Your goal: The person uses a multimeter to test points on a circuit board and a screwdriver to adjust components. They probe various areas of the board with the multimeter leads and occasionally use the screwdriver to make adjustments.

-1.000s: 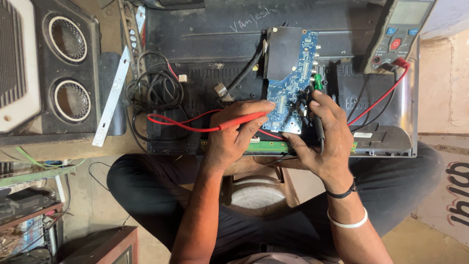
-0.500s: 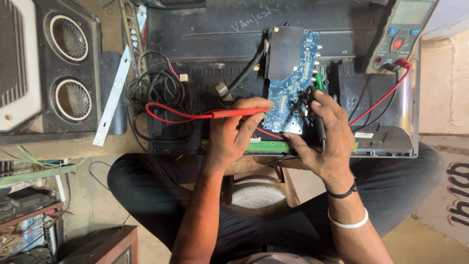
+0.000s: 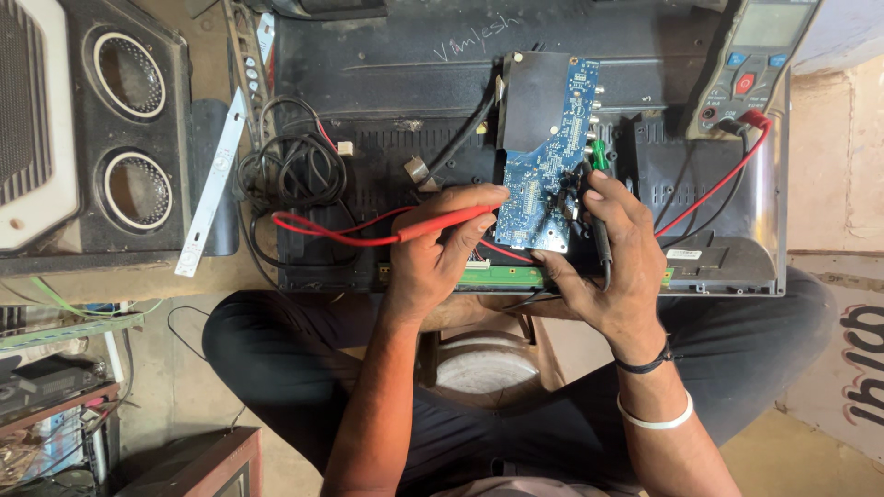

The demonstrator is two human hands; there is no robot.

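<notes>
A blue circuit board lies on the open back of a black flat-screen set. My left hand grips a red test probe whose tip rests at the board's lower left edge. My right hand holds a black test probe upright, its tip on the board's right side, while the fingers steady the board's lower edge. Red and black leads run from the probes to a grey multimeter at the upper right.
A black speaker box with two round cones stands at the left. A coil of black cable and a white strip lie beside it. A green narrow board lies along the set's near edge. Assorted clutter fills the lower left.
The red probe has tilted lower and its tip has shifted slightly along the board's left edge. My right hand and the black probe have stayed in place.
</notes>
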